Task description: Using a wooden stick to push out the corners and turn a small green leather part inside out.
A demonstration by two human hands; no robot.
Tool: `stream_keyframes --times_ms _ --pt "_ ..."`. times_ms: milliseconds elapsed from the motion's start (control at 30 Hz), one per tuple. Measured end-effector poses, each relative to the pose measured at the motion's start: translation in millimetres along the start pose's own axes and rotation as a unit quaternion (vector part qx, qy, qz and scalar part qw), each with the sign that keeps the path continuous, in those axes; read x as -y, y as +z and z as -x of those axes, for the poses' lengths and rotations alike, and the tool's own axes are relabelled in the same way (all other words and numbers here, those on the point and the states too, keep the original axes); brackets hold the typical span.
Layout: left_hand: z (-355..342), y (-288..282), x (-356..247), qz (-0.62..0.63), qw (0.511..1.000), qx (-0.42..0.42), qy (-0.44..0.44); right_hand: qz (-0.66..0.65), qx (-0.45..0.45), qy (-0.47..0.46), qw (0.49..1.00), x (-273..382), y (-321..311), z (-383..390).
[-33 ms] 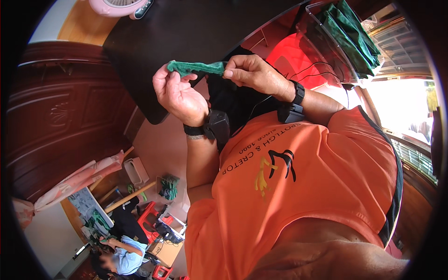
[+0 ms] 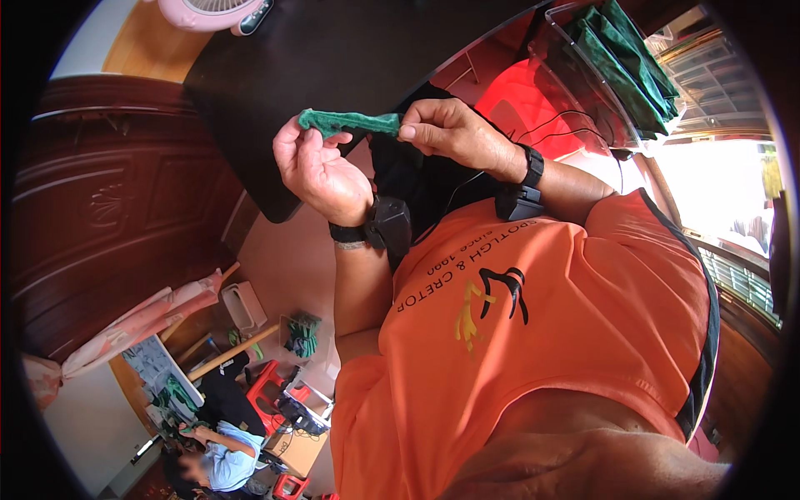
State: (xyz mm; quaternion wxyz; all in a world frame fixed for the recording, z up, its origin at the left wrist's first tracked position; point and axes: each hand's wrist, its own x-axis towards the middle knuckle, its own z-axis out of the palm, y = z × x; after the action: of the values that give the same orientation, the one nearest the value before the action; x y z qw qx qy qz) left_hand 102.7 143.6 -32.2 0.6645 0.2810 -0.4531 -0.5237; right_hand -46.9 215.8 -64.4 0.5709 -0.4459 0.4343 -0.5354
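A narrow piece of green velvety cloth is stretched level between my two hands, above the near edge of the dark table. My left hand, palm turned up, pinches its left end between thumb and fingers. At the other end, my right hand grips the cloth's tip between thumb and forefinger. The cloth looks folded lengthwise, with a dark spot near its left part. Each wrist wears a black strap with a small black box.
A black table carries a pink fan at its far side. To the right, a clear plastic bin holds green cloth beside a red stool. Thin black cables hang there. At lower left, another person sits working with green pieces.
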Motion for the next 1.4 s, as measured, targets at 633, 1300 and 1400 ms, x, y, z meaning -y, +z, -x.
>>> stream_keyframes --times_ms 633,1300,1400 --pt "10.5 13.2 0.8 -0.019 0.999 -0.038 -0.005 -0.058 -0.01 -0.034 0.998 -10.9 5.3 2.7" --pt "2.0 1.4 8.5 -0.024 1.0 0.006 -0.015 -0.005 -0.006 -0.031 0.999 -10.9 -1.6 -0.9" --pt "7.0 5.6 12.0 0.002 1.0 -0.022 -0.014 0.0 -0.009 -0.043 0.999 -12.7 1.7 -1.0"
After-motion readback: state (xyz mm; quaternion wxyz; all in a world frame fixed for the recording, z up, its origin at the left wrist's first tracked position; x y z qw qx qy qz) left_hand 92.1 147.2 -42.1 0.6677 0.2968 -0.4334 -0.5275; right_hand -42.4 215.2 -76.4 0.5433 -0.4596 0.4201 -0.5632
